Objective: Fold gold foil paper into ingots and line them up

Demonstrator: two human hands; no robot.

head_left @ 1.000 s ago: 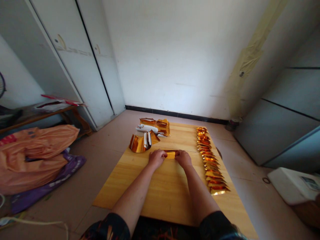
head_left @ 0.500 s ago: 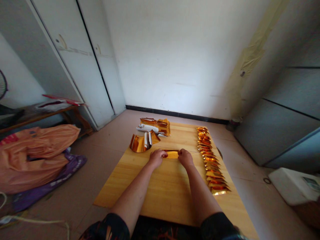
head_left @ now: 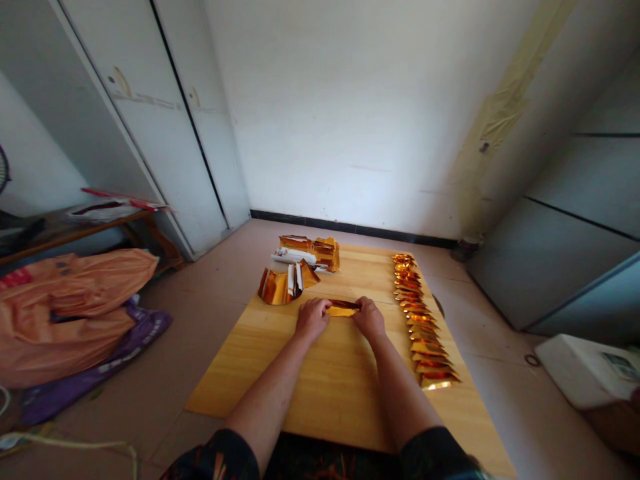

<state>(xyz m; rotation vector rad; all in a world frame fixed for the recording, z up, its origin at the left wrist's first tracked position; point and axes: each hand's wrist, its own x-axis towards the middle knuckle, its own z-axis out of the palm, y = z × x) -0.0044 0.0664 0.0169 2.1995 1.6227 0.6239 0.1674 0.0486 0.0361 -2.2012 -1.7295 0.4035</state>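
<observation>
Between my two hands is a small folded piece of gold foil paper (head_left: 343, 311), just above or on the wooden table (head_left: 330, 387). My left hand (head_left: 314, 319) pinches its left end, and my right hand (head_left: 369, 318) pinches its right end. The fingertips are partly hidden behind the knuckles. Left of the paper lies a curved stack of gold sheets (head_left: 276, 287) with white edges. Behind that stack sits a pile of gold and white paper (head_left: 327, 253). A long row of folded gold foil pieces (head_left: 423, 320) overlaps along the table's right side.
Orange and purple bags (head_left: 75, 313) lie on the floor at the left, near a wooden bench (head_left: 165, 243). Grey cabinets stand on both sides. A white box (head_left: 585, 370) is at the far right. A wall (head_left: 340, 133) rises behind the table.
The gold paper has folded narrower between my hands, its upper edge now showing a dark crease. My right hand has moved slightly left, and the fingers of both hands have shifted their hold.
</observation>
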